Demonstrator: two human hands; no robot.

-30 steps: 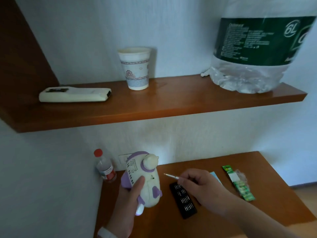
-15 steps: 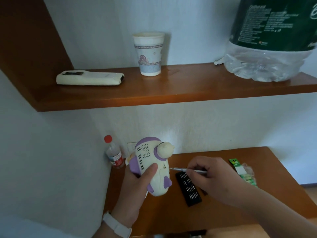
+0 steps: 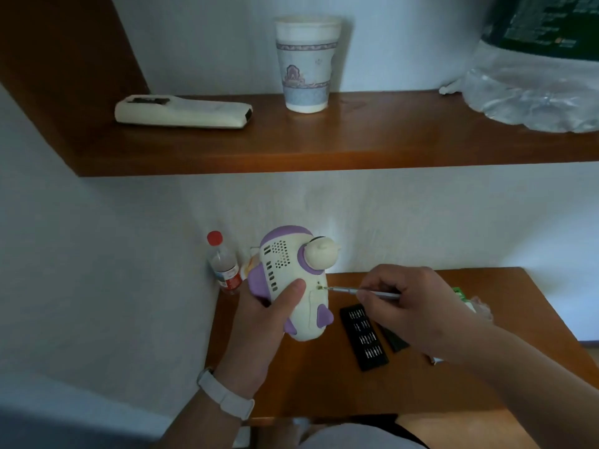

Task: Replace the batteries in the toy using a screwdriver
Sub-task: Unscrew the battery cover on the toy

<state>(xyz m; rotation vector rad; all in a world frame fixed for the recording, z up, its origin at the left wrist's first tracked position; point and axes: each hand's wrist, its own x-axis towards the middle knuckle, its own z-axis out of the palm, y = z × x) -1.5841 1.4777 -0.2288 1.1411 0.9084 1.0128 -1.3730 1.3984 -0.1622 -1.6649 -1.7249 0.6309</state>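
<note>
My left hand (image 3: 262, 322) grips a cream and purple toy (image 3: 293, 280) above the small wooden table (image 3: 324, 384), thumb across its vented back. My right hand (image 3: 411, 306) pinches a thin silver screwdriver (image 3: 350, 290), held roughly level. Its tip sits in a small recess on the toy's back, beside the thumb. A green pack of batteries (image 3: 460, 294) lies on the table behind my right hand, mostly hidden by it.
A black tray of screwdriver bits (image 3: 363, 338) and its lid (image 3: 393, 340) lie on the table. A small red-capped bottle (image 3: 223, 264) stands in the left corner. The shelf (image 3: 324, 144) above carries a remote (image 3: 183, 111), a paper cup (image 3: 306, 63) and a big water bottle (image 3: 534, 89).
The screwdriver tip moved left from free air into the recess on the toy's back. The toy rose a little in my left hand, and the view dropped and closed in.
</note>
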